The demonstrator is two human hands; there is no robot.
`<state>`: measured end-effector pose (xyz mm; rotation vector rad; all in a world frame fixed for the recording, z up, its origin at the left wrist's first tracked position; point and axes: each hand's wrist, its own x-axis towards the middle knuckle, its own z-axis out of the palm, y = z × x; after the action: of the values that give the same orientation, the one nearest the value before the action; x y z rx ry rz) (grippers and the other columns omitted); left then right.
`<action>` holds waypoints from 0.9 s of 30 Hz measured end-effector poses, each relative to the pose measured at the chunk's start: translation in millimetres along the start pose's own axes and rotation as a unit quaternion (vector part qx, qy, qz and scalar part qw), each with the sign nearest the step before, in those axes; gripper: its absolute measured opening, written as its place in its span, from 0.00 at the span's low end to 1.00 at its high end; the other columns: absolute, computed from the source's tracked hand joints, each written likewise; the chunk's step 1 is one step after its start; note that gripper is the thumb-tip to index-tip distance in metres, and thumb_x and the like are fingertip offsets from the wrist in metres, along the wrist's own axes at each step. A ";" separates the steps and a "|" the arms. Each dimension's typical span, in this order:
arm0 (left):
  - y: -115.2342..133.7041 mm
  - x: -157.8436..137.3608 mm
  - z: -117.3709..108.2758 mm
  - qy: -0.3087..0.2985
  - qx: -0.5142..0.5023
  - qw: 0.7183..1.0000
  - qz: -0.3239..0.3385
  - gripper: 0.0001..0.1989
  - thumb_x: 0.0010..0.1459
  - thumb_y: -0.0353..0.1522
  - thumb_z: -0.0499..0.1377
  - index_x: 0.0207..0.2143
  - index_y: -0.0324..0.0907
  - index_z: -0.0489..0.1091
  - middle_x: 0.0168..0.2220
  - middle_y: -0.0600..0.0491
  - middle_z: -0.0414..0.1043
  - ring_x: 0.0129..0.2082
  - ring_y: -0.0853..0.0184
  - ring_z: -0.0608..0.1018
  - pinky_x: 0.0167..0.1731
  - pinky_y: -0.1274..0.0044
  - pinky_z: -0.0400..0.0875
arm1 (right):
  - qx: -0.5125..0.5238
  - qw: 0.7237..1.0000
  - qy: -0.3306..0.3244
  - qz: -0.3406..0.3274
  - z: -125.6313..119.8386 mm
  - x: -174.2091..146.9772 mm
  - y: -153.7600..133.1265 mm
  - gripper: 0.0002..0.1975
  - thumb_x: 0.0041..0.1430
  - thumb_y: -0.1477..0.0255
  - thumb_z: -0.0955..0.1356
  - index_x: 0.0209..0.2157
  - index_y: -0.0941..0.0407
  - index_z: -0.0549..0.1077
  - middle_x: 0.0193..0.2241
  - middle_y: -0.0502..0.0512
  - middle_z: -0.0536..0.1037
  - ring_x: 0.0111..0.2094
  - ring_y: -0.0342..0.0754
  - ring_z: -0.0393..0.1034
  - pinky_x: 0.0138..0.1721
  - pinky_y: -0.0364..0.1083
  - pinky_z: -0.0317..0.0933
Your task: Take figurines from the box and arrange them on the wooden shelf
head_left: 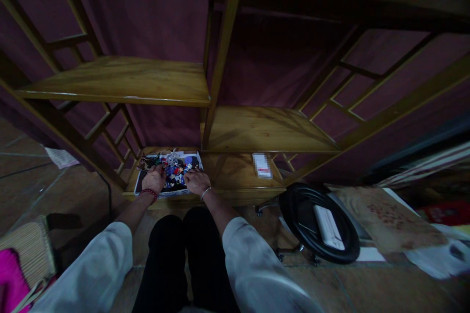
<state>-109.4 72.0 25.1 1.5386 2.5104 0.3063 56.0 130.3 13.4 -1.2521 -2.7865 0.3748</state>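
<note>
At far left, a woven seat [24, 240] is carrying a bright pink cloth [13, 274], both running out of frame. Next, the left hand [153, 179], wearing a red beaded bracelet [149, 195], is resting over the left part of a shallow box [200, 160], fingers partly bent onto small colourful trinkets [178, 170]. The box is sitting on the lowest board [229, 172] of a wooden shelf unit [221, 58], in front of the knees. The right hand [197, 181] is lying over the box's right side, fingers curving inward. Whether either hand is gripping a piece cannot be told; the fingertips are blending into the contents.

Handling: the trinkets are appearing light and hard, probably with fine parts liable to tangle or snap; take each by its body, between thumb and forefinger. The box is looking thin-walled and likely to flex; support it beneath both ends. Hands are covering part of the contents, upper pieces are hiding those below, and dim light is blurring individual shapes.

Further right, a white item [262, 165] is lying on the same board, its face pixelated and unreadable
</note>
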 end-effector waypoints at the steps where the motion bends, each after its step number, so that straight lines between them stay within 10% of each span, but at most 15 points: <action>1: 3.3 0.8 1.0 -0.001 0.002 1.000 0.000 0.20 0.56 0.35 0.47 0.50 0.42 0.63 0.47 0.45 0.66 0.45 0.59 0.71 0.40 0.73 0.65 | 0.002 1.000 -0.002 0.001 0.4 0.1 0.2 0.15 0.60 0.69 0.56 0.34 0.51 0.74 0.39 0.50 0.75 0.43 0.44 0.64 0.47 0.43 0.52; 27: 18.4 28.1 19.5 -0.047 -0.097 0.987 -0.116 0.19 0.56 0.35 0.47 0.46 0.45 0.69 0.40 0.50 0.75 0.40 0.62 0.75 0.33 0.76 0.68 | -0.014 1.000 0.019 -0.013 8.6 1.8 4.4 0.14 0.59 0.69 0.57 0.35 0.51 0.73 0.38 0.50 0.75 0.42 0.44 0.65 0.48 0.44 0.52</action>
<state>-101.2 106.8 9.9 1.1493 2.4697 0.4182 56.6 132.8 3.9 -1.2154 -2.7817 0.3078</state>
